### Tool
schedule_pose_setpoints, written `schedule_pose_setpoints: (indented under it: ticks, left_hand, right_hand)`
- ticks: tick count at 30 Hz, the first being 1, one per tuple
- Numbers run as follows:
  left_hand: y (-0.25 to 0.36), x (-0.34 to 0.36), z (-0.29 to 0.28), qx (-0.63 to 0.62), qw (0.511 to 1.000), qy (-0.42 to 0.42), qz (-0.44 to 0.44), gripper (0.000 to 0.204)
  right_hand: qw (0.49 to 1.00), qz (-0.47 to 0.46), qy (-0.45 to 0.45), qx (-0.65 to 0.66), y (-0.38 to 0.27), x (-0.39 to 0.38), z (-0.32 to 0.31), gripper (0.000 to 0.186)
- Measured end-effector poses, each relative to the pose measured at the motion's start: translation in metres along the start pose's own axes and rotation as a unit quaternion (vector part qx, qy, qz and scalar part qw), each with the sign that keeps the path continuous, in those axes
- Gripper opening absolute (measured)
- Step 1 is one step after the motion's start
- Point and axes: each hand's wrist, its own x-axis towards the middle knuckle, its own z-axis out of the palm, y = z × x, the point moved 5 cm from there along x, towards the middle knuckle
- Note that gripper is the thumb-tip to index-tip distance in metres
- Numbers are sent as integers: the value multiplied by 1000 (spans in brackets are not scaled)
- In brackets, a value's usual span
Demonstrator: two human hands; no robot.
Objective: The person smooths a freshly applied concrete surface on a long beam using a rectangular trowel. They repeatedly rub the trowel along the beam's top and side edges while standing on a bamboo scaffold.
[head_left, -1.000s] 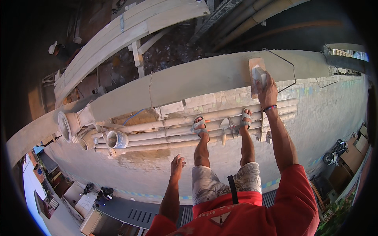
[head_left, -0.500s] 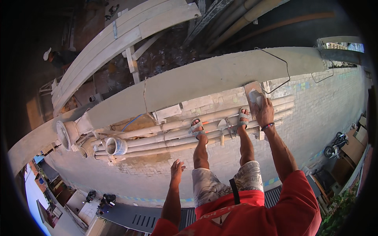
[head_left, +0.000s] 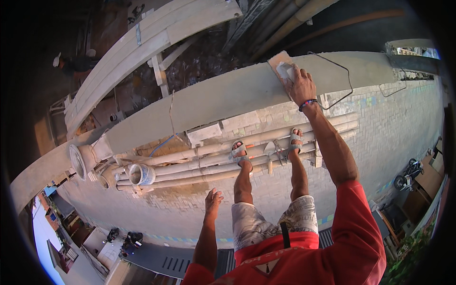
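Note:
My right hand (head_left: 302, 88) is closed on the pale handle of a plastering float (head_left: 277, 60), with a bracelet on that wrist. The float's flat, brownish board lies across the smooth grey plastered beam (head_left: 213, 100), its far end at the beam's upper edge. Low beside my thigh hangs my left hand (head_left: 213, 203), fingers loosely bent and apart, touching nothing. Under my sandalled feet runs a row of bamboo poles (head_left: 204, 179). A trowel (head_left: 270, 148) rests on the poles between my feet.
A white bucket (head_left: 148, 174) stands on the poles at left. Bent wire (head_left: 350, 76) sticks out by the beam at right. Far below lies the paved ground (head_left: 375, 147), with a motorcycle (head_left: 407, 175) at right. Someone in a pale cap (head_left: 56, 60) is at upper left.
My right hand has moved the float up and to the left, from the beam's lower edge onto its face. The left hand has hardly moved.

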Motion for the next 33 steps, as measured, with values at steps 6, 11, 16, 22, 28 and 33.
schedule_pose_setpoints:
  ticks: [6,11,16,22,28,33]
  left_hand:
    - [-16,-2,-13,0,1000,2,4,63]
    - [-42,5,-21,-6,1000,24,-10,60]
    - [-41,5,-19,-18,1000,11,-4,57]
    - [-19,17,-19,-1,1000,15,-3,58]
    - [0,15,-11,0,1000,5,6,59]
    - [-6,16,-16,-35,999,9,-8,54]
  right_hand:
    - [994,104,22,-3,74,-4,-12,55]
    - [985,166,-27,47,75,-87,-8,55]
    - [989,110,-16,100,55,-162,-16,54]
    - [987,65,7,146,-29,-62,-12,55]
    - [996,21,-61,60,-38,-89,16,59]
    - [990,53,-100,84,14,-175,-29,56]
